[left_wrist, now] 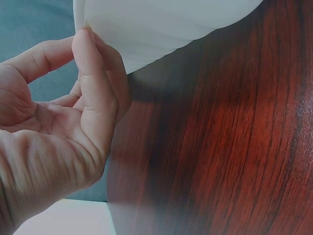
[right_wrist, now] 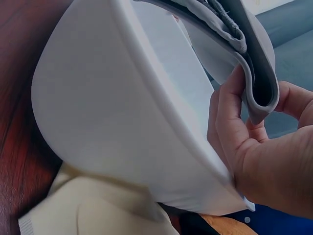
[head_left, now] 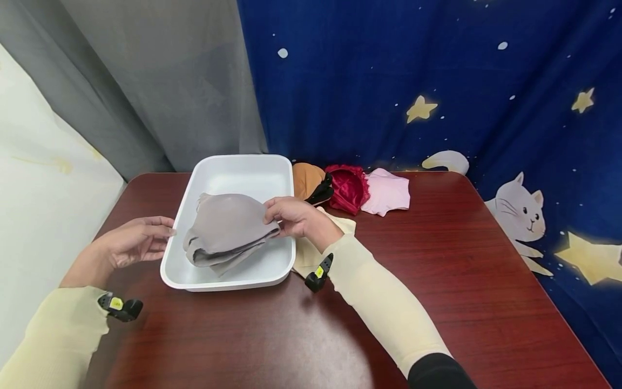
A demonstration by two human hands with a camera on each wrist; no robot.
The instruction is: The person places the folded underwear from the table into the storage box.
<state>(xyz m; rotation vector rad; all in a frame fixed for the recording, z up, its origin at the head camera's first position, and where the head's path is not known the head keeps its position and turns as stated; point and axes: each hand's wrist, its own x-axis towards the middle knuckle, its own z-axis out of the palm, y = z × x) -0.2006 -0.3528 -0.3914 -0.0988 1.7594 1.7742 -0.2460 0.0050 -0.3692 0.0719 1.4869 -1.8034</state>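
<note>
On each wrist is worn one black device, two in all: one on the left [head_left: 131, 310], near the near left corner of the tray, and one on the right [head_left: 314, 283], near its near right corner. Each is marked with one yellow label, its writing too small to be read.

One white tray [head_left: 243, 175] is set on one red-brown table [head_left: 437, 259]. One folded grey garment [head_left: 230, 221] with a rounded cup is held over the inside of the tray; whether the tray's floor is touched by it cannot be told. Its right edge is pinched between the thumb and fingers of the right hand [head_left: 296, 216], above the tray's right rim. The left hand [head_left: 138, 243] is held at the tray's left rim, the fingers loosely bent and slightly spread; whether the rim is pressed cannot be told.

Four more garments are counted to the right of the tray. A cream one [head_left: 305, 256] is laid beside its right wall, partly hidden by the right hand. By its far right corner an orange-brown one [head_left: 305, 181] is seen, with a black part, followed farther from the tray by a red one [head_left: 346, 189] and a pink one [head_left: 389, 192].

Behind the tray, one grey curtain [head_left: 194, 81] and one blue curtain [head_left: 340, 81] are hung.
</note>
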